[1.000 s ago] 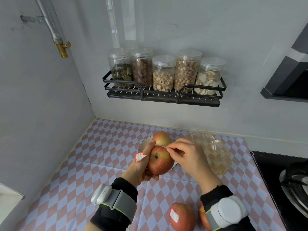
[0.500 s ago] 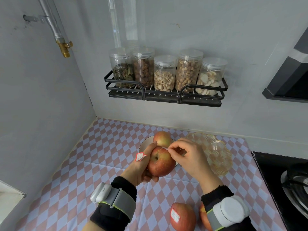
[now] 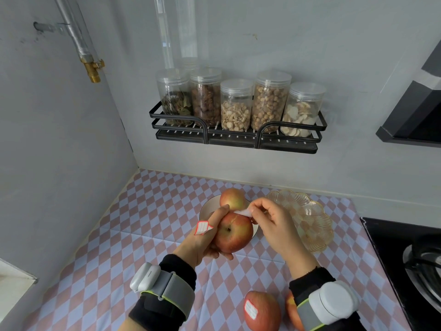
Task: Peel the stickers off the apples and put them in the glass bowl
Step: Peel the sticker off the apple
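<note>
My left hand (image 3: 202, 242) grips a red apple (image 3: 232, 232) above the checkered counter; a peeled white sticker with a red border (image 3: 202, 227) clings to the back of that hand. My right hand (image 3: 272, 223) pinches a white sticker (image 3: 243, 213) lifted from the top of the held apple. Behind it, another apple (image 3: 232, 199) sits in a white bowl (image 3: 207, 209). The ribbed glass bowl (image 3: 307, 218) stands to the right, partly hidden by my right hand. Two more apples lie near me: one with a sticker (image 3: 262, 310), one (image 3: 292, 311) mostly hidden by my right wrist.
A black wall rack (image 3: 236, 137) with several clear jars hangs above the counter. A black stove top (image 3: 405, 254) lies at the right, a range hood (image 3: 415, 115) above it. A pipe with a brass valve (image 3: 93, 68) runs down the left wall.
My right hand has pulled the sticker up off the top of the held apple; its free edge now stands lifted. The left hand and apple have barely moved.
</note>
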Demonstrator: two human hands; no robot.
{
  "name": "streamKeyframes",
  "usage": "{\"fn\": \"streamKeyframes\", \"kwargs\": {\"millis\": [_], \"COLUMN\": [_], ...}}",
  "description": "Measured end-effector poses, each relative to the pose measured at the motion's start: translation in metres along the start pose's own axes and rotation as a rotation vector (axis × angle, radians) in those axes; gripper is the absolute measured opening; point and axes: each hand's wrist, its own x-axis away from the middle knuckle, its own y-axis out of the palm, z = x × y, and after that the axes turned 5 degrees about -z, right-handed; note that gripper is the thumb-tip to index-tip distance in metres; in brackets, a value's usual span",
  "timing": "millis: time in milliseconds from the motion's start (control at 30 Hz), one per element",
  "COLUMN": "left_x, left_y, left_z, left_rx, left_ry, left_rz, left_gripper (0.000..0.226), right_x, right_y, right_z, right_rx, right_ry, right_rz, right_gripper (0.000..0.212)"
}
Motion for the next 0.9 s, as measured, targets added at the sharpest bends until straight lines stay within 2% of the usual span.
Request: {"fn": "streamKeyframes", "kwargs": {"millis": [100,233,300,467,633,900], "left_x": [0.0,0.0,0.0,0.002,0.003,0.0], "left_y": [0.002,0.004,0.005,0.006,0.007,0.005], "left_z": [-0.002,0.0,0.001,0.001,0.001,0.0], "left_rx": [0.025,0.043,0.044,0.101,0.171,0.167], "left_ry": [0.077,0.152,0.189,0.241,0.296,0.329], "left_rz": [0.019,0.043,0.063,0.062,0.045,0.053], "left_gripper": [0.066,0.054,0.051,0.052,0.052,0.06], "right_x": [0.001,0.003,0.001,-0.003,-0.002,-0.004], "right_y": [-0.003,-0.001,0.001,0.0,0.004,0.005], "right_z": [-0.003,-0.003,-0.001,0.007,0.003,0.004], "right_rx": [-0.095,0.067,0.034,-0.032,-0.106,-0.116], "right_ry": [-0.004,-0.078,-0.045,0.174,0.184,0.201], "right_rz": [-0.008,-0.032,0.002,0.044,0.085,0.097], "right_gripper": [0.02,0.015,0.014,0.015,0.008,0.017]}}
